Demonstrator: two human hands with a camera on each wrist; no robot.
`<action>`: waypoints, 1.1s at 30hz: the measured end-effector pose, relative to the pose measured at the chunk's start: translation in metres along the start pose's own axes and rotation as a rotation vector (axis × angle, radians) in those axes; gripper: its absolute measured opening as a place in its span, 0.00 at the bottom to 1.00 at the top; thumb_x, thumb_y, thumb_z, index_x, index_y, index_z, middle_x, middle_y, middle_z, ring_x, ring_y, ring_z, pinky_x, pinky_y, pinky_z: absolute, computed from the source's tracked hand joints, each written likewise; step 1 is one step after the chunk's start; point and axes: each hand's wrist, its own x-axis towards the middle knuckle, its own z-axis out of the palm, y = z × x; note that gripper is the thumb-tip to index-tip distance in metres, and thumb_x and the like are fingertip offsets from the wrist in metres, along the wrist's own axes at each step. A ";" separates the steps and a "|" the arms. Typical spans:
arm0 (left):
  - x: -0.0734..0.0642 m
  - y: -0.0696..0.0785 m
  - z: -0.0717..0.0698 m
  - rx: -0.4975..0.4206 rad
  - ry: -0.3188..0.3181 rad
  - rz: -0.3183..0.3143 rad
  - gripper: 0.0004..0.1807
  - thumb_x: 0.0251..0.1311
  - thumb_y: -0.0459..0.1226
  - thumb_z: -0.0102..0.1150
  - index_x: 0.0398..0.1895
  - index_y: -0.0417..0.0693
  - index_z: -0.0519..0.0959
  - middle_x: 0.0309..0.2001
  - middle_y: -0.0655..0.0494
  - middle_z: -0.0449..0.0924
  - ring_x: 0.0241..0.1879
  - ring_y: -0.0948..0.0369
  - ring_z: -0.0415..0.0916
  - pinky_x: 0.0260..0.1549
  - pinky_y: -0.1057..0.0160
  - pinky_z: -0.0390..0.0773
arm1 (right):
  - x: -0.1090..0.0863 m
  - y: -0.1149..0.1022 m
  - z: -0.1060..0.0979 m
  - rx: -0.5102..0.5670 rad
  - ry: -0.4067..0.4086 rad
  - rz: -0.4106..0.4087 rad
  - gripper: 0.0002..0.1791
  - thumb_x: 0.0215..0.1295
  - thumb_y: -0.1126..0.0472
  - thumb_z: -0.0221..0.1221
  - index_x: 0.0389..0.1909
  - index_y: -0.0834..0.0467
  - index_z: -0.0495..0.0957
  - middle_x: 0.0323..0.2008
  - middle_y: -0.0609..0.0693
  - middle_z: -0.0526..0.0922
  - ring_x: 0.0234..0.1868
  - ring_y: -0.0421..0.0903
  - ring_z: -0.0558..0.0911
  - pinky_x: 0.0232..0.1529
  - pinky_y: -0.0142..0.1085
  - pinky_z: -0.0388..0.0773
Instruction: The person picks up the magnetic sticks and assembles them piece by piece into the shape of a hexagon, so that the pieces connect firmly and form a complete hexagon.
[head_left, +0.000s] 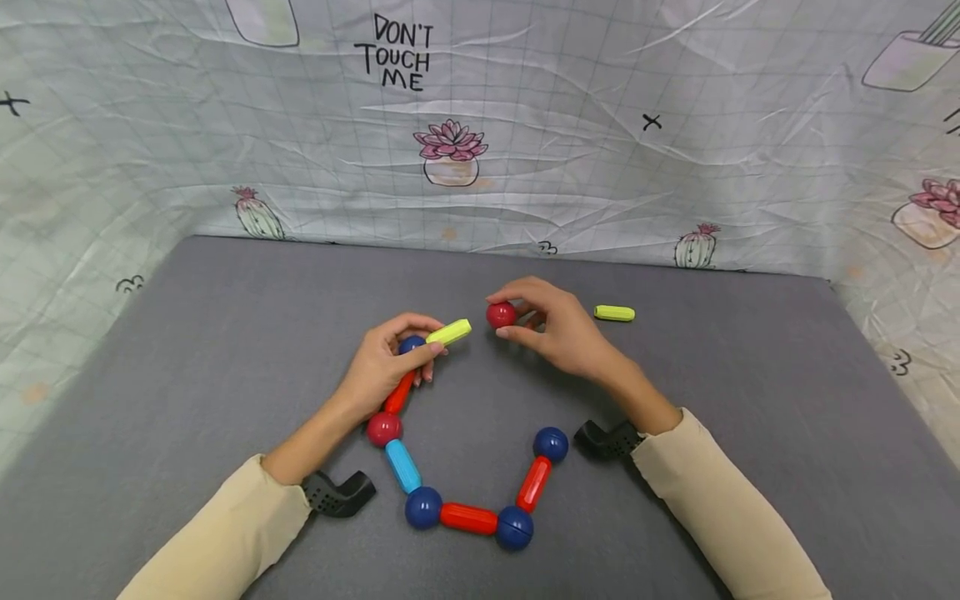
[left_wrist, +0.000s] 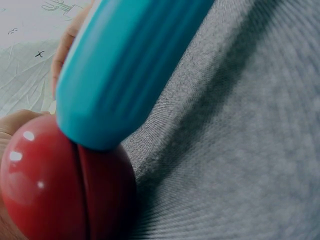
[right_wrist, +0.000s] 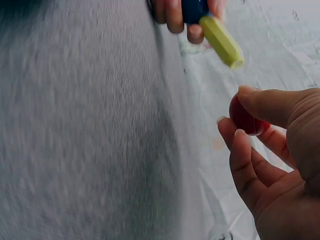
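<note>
In the head view my left hand (head_left: 387, 362) grips a dark blue ball (head_left: 412, 345) at one end of a joined chain of balls and sticks. A yellow stick (head_left: 448, 332) juts from that ball toward the right. Below the hand run a red stick (head_left: 399, 394), a red ball (head_left: 384, 429) and a light blue stick (head_left: 403, 466). My right hand (head_left: 558, 328) pinches a loose red ball (head_left: 501, 314) between thumb and fingers, a short gap from the yellow stick's free end. The right wrist view shows this red ball (right_wrist: 244, 116) at the fingertips.
The chain curves on through a blue ball (head_left: 423, 507), a red stick (head_left: 468, 518), another blue ball (head_left: 514, 527) and a red stick (head_left: 534, 484) to an end blue ball (head_left: 551, 444). A second yellow stick (head_left: 614, 313) lies on the grey table (head_left: 247, 333) beyond the right hand. Printed cloth (head_left: 562, 167) stands behind.
</note>
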 end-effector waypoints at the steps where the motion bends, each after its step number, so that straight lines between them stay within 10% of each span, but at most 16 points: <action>1: 0.000 0.000 0.000 0.002 0.002 0.000 0.13 0.62 0.31 0.61 0.48 0.37 0.76 0.27 0.32 0.73 0.20 0.53 0.72 0.19 0.63 0.76 | 0.000 -0.003 0.001 0.000 -0.001 -0.011 0.22 0.56 0.64 0.68 0.54 0.55 0.78 0.52 0.45 0.76 0.42 0.43 0.80 0.38 0.37 0.79; 33: 0.000 -0.002 -0.002 0.137 -0.033 -0.010 0.16 0.60 0.33 0.64 0.51 0.43 0.79 0.29 0.42 0.76 0.20 0.53 0.74 0.19 0.63 0.76 | 0.000 -0.021 0.013 -0.016 -0.044 -0.047 0.22 0.59 0.64 0.66 0.55 0.54 0.77 0.54 0.47 0.76 0.44 0.42 0.78 0.39 0.35 0.78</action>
